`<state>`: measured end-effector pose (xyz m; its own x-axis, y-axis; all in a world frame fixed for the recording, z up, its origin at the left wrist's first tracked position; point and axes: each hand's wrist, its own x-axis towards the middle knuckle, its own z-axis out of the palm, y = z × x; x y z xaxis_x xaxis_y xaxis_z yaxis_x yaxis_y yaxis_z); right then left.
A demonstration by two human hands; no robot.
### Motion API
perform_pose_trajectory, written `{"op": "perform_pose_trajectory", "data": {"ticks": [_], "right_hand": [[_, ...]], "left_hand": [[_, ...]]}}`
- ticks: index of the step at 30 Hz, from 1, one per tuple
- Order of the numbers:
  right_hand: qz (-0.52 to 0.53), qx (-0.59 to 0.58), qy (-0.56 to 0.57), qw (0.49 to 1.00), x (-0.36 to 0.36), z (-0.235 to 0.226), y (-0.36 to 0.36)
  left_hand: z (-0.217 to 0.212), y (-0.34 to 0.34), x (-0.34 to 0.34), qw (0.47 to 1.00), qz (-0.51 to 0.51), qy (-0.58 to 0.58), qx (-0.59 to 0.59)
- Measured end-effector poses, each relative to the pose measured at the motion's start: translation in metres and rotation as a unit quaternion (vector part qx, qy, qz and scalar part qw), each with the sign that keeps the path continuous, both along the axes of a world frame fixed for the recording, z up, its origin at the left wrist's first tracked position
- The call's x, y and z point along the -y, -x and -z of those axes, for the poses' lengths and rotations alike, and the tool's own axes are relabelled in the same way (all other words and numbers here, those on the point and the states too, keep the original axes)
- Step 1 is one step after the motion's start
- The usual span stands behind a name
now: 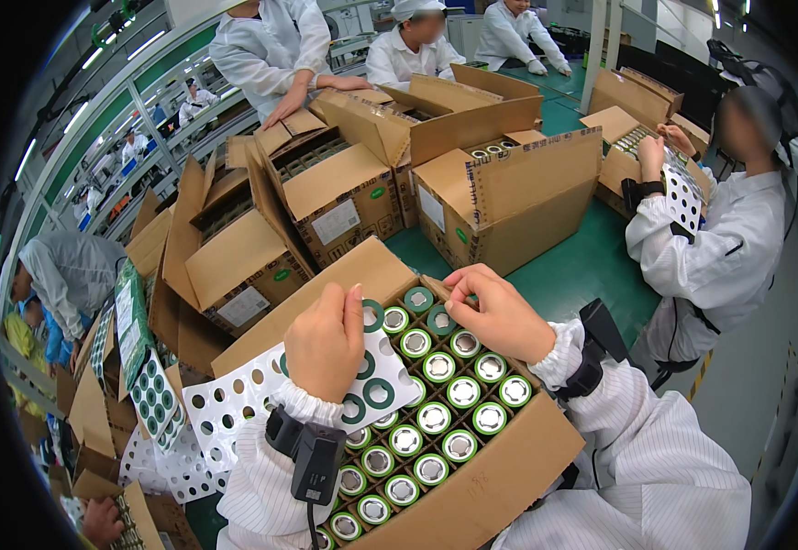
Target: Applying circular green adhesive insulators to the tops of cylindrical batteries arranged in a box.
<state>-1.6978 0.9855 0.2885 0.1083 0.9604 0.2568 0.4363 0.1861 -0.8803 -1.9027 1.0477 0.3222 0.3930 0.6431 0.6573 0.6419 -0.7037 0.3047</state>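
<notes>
An open cardboard box (472,477) in front of me holds rows of cylindrical battery cells (434,418) with bright green rims, standing upright between cardboard dividers. My left hand (324,344) is closed on a white sticker sheet (390,362) over the box's left part. Dark green ring stickers (379,393) remain on that sheet. At the far corner, my right hand (500,312) has its fingers bent together, the tips beside a cell topped with a dark green ring (440,319). Whether anything is pinched there is hidden. Another far-corner cell (418,299) also bears a dark green ring.
Several open cartons (339,197) crowd the green table (555,280) beyond my box. Used sheets with punched holes (225,408) lie at left, near another ring sheet (154,394). A co-worker (729,211) works over a box at right; others stand behind the cartons.
</notes>
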Motion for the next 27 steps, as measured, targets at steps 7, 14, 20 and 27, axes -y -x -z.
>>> {"op": "perform_pose_trajectory", "data": {"ticks": [7, 14, 20, 27], "right_hand": [[0.013, 0.096, -0.093, 0.991, -0.001, 0.002, 0.000], [0.026, 0.246, -0.101, 0.964, 0.005, -0.012, 0.002], [0.027, 0.281, -0.119, 0.952, 0.006, -0.020, 0.008], [-0.009, 0.341, -0.187, 0.921, 0.006, -0.016, 0.002]], "left_hand": [[0.001, -0.001, 0.001, 1.000, 0.006, 0.012, 0.019], [0.000, -0.001, 0.001, 1.000, -0.004, 0.005, -0.002], [0.001, 0.002, 0.000, 1.000, -0.007, -0.010, 0.002], [0.003, 0.002, 0.000, 1.000, -0.009, -0.011, 0.000]]}}
